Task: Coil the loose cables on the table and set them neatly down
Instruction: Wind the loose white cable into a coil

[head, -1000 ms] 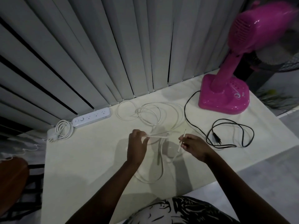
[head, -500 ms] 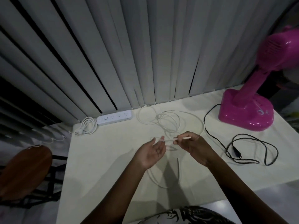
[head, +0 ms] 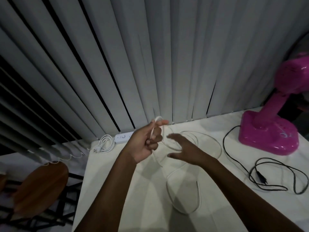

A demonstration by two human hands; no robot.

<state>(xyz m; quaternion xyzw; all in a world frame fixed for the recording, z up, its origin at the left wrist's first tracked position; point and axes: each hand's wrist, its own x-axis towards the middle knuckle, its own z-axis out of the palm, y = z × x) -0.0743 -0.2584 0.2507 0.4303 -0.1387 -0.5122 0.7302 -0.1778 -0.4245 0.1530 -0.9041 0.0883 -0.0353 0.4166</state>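
My left hand [head: 145, 143] is raised above the table and grips a loop of the white cable [head: 183, 193], which arcs over the index finger and runs down through the palm. The rest of that cable trails in loose loops across the pale table [head: 120, 195]. My right hand [head: 184, 149] hovers just right of the left, fingers spread and blurred, holding nothing. A black cable [head: 274, 174] with its plug lies in loose loops at the right, running from the pink fan [head: 267, 131].
A white power strip [head: 122, 136] with its own coiled white cord [head: 106, 144] lies at the table's back left, against grey vertical blinds. A brown wooden stool [head: 38, 186] stands left of the table. The fan base fills the back right corner.
My left hand has lifted and closed on a loop of the white cable. My right hand has let go of the cable end and opened. The view has tilted upward.
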